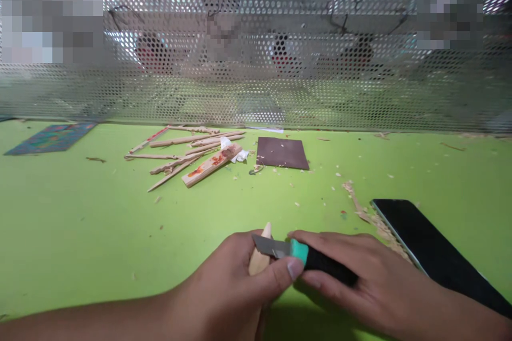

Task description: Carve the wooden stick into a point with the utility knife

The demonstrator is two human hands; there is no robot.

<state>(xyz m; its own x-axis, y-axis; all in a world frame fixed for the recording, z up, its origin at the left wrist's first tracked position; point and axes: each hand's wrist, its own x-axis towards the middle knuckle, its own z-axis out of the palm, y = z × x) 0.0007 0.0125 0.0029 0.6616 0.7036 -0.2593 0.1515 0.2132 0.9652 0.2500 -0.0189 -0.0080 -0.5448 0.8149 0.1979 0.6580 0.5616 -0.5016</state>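
My left hand [236,282] is wrapped round a pale wooden stick [259,262] whose tapered tip points away from me. In my right hand [360,272] is a carving knife [326,265] with a black handle and a teal collar. The blade points left and lies across the stick just below its tip. My left thumb presses near the teal collar, by the base of the blade. The lower part of the stick is mostly hidden by my left hand.
Behind the green table [100,234] stands a perforated metal screen [180,90]. Carved sticks [176,165], a stained wooden block [212,165], white tissue [242,156] and brown sandpaper [282,153] lie ahead. A black phone [432,245] and wood shavings [384,229] are right; a patterned sheet [52,138] lies far left.
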